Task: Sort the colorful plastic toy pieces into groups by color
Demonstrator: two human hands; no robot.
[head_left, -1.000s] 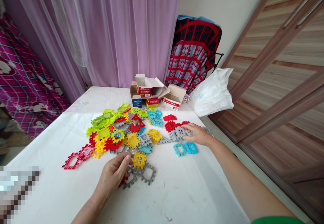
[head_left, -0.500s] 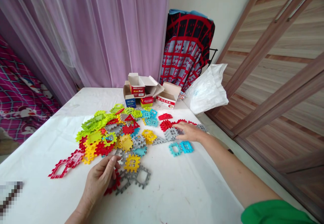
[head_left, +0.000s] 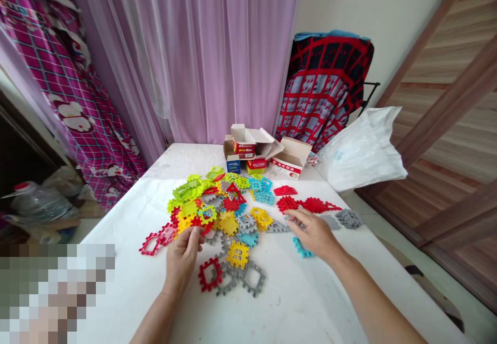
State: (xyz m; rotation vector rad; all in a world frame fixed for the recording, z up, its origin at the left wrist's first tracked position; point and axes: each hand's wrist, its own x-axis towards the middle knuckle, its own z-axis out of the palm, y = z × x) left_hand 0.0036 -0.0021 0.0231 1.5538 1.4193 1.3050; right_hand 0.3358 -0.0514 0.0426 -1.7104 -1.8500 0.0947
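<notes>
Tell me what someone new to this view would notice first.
Probably the bright heap of notched plastic pieces, spread over the middle of the white-covered table. The left hand is at the heap's near left side, and the right hand is by the smaller group of red, grey and blue pieces to the right. Behind the heap, a cluster of small boxes stands in front of the purple curtain.

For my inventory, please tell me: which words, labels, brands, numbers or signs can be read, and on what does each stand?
Nothing is legible enough to quote.
Upper red box: characters, too small.
Blue box: print, too small.
Red-and-green box: lettering, too small.
Open red-and-white box: characters, too small.
White plastic bag: faint blue print, blurred.
Magenta cloth: letter-like marks, blurred.
</notes>
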